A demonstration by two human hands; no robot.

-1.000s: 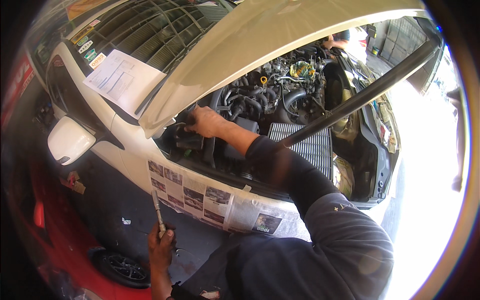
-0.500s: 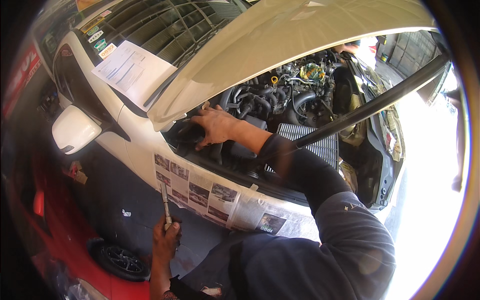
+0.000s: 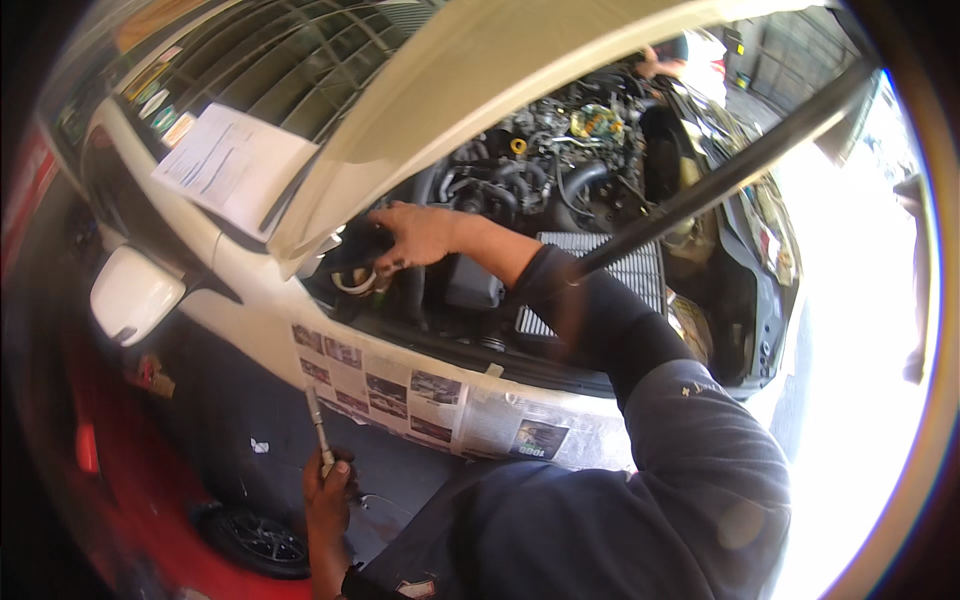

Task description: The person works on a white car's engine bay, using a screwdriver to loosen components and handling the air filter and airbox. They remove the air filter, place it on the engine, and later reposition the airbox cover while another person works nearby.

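Silver, the tool point(image 3: 316, 418) juts up past the fingers of the left hand point(image 3: 328, 488), closed round its lower end. The right hand point(image 3: 415, 237) has bent fingers at a black part point(image 3: 360, 243), grip unclear; a pale ring point(image 3: 353, 288) sits just below them.

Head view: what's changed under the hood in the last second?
The bare right hand seems to have lifted a black boxy part; a pale round ring now shows below it. The bare left hand still grips the slim silver metal tool.
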